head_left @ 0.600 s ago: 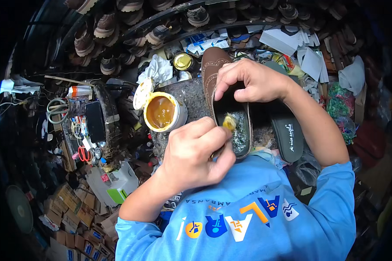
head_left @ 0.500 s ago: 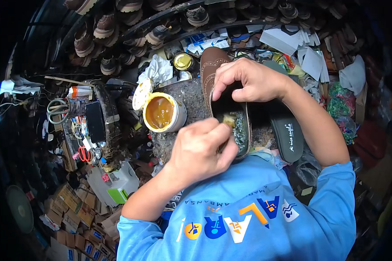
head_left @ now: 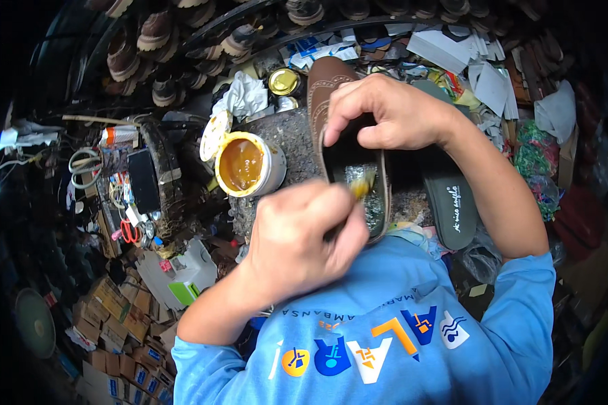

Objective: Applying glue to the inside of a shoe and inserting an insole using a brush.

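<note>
Your brown leather shoe (head_left: 331, 94) lies at the middle of the grey stone work slab (head_left: 287, 138), toe toward twelve o'clock, its dark inside facing up. Your right hand (head_left: 392, 111) clamps its upper edge, fingers curled tight over the rim. Your left hand (head_left: 304, 239), at six o'clock from the shoe, is closed around a small brush (head_left: 359, 187), whose yellow-tipped bristles touch the insole. At nine o'clock from the shoe stands an open white tub of amber glue (head_left: 246, 164).

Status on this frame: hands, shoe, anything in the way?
Left hand gripping brush, bristles inside shoe. Right hand holds shoe open. Open glue tub beside it, nothing blocking.
</note>
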`<state>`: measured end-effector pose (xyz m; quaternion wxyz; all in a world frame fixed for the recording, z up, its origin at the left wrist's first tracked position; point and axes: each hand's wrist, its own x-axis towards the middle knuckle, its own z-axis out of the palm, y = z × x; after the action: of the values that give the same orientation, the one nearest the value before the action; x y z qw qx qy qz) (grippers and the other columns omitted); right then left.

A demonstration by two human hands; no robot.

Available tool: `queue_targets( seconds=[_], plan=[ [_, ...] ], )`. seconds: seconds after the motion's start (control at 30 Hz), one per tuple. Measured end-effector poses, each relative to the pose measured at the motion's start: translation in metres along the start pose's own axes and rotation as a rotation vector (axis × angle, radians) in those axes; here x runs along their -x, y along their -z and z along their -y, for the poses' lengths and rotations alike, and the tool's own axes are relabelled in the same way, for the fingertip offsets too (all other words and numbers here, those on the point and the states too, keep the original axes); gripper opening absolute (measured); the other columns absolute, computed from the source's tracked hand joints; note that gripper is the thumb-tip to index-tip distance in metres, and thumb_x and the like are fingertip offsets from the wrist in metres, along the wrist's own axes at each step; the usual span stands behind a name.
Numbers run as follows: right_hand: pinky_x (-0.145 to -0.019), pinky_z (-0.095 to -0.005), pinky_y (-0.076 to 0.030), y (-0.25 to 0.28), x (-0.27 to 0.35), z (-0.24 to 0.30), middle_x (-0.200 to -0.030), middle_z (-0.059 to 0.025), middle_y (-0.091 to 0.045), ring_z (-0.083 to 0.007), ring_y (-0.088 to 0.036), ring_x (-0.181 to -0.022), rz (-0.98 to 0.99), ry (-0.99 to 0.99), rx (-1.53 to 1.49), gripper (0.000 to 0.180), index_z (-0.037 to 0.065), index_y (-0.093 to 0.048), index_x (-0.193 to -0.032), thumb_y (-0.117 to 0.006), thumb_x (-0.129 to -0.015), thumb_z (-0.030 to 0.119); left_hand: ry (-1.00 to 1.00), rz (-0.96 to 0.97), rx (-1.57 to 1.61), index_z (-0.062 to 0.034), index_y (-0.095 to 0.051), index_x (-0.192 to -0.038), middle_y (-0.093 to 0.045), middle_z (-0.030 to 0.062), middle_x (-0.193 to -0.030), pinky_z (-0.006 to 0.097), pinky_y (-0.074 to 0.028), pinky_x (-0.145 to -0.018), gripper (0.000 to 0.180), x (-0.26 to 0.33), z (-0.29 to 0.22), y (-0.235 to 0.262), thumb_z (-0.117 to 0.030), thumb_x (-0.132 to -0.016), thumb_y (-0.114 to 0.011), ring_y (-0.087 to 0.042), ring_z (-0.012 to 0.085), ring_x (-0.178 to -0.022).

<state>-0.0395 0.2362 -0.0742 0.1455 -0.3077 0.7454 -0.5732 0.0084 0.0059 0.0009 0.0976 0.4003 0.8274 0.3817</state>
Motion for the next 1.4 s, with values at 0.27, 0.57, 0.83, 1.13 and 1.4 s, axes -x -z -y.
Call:
queue_targets(
  seconds=[0.27,0.57,0.83,1.13,1.4],
  plan=[
    [-0.092,-0.0364,-0.052,-0.001,-0.001,0.0,-0.096,-0.0116,-0.071,-0.0259,-0.066,-0.097,0.005,-0.002,0.008,0.041,0.0,-0.074,-0.101,-0.056,-0.065,0.002,0.258,0.232,0.147,0.002,-0.074,-0.088,-0.07,0.0133,-0.072,0.033,-0.055,-0.064,0.017,-0.026,0.034,0.008,-0.014,-0.084,-0.068,-0.068,0.0199,-0.065],
    [-0.095,-0.0352,-0.051,0.002,-0.003,0.004,-0.095,-0.0098,-0.07,-0.0246,-0.065,-0.098,0.011,-0.035,0.013,0.04,-0.001,-0.074,-0.101,-0.056,-0.066,0.001,0.257,0.525,0.261,0.0008,-0.073,-0.084,-0.069,0.0137,-0.069,0.035,-0.055,-0.065,0.013,-0.041,0.03,0.02,-0.01,-0.08,-0.066,-0.069,0.0232,-0.065],
    [-0.091,-0.0345,-0.05,-0.001,-0.002,-0.001,-0.094,-0.0094,-0.07,-0.0226,-0.065,-0.097,-0.016,0.0,0.022,0.038,0.0,-0.075,-0.102,-0.057,-0.068,0.0,-0.194,0.726,0.055,-0.0007,-0.074,-0.087,-0.06,0.0157,-0.088,0.044,-0.054,-0.067,0.022,-0.056,0.023,0.033,0.001,-0.066,-0.068,-0.066,0.035,-0.081],
    [-0.094,-0.0382,-0.051,0.0,0.001,0.0,-0.098,-0.0114,-0.073,-0.0281,-0.066,-0.096,-0.031,0.009,0.027,0.035,0.002,-0.077,-0.1,-0.059,-0.07,0.001,-0.474,0.487,0.017,-0.0044,-0.072,-0.079,-0.054,0.0083,-0.081,0.038,-0.046,-0.056,0.02,-0.048,0.025,0.07,-0.01,-0.06,-0.071,-0.058,0.0277,-0.069],
    [-0.092,-0.0366,-0.051,0.01,0.019,0.012,-0.099,-0.0089,-0.074,-0.0249,-0.066,-0.097,-0.099,0.031,0.076,0.036,0.003,-0.078,-0.098,-0.058,-0.068,0.0,-0.193,-0.589,0.479,-0.0037,-0.07,-0.113,-0.064,0.0157,-0.105,0.032,-0.049,-0.075,0.025,0.094,0.088,0.139,-0.012,-0.089,-0.072,-0.061,0.0236,-0.082]
  ],
)
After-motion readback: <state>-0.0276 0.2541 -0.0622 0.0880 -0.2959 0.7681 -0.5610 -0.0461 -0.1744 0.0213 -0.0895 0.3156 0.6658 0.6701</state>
